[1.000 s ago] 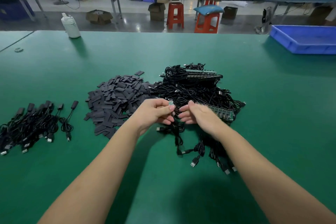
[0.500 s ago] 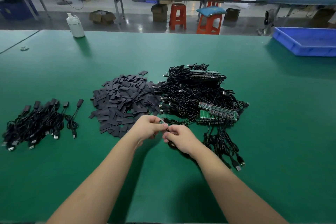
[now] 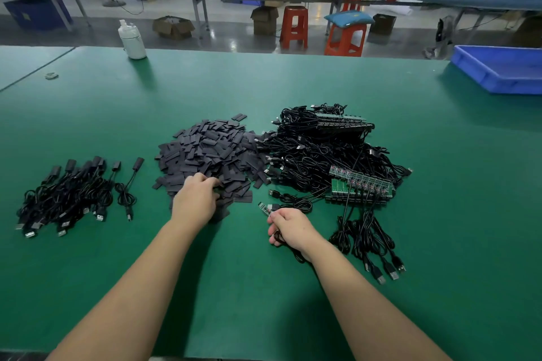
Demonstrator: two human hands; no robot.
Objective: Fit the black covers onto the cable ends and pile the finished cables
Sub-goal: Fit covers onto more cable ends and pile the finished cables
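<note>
We work in a factory hall at a wide green table (image 3: 293, 82), with long benches and orange stools (image 3: 294, 27) behind it. No writing or brand can be read on anything; the white bottle (image 3: 132, 40) at the far edge shows no label that we can read.

Our left hand (image 3: 196, 201) rests on the near edge of the heap of black covers (image 3: 211, 152), with the fingers curled down into the pieces; we cannot tell if they hold one. Our right hand (image 3: 290, 227) grips one cable (image 3: 289, 204). Its fingers are closed around the wire, and the small bare board (image 3: 264, 209) of the cable end sticks out past the thumb, toward the covers.

The tangle of unfinished cables (image 3: 322, 152), with green board strips (image 3: 362, 184), lies right of the covers and touches them. The finished cables (image 3: 70, 193) lie in a pile at far left, well apart. A blue tray (image 3: 498, 73) stands at the far right.
</note>
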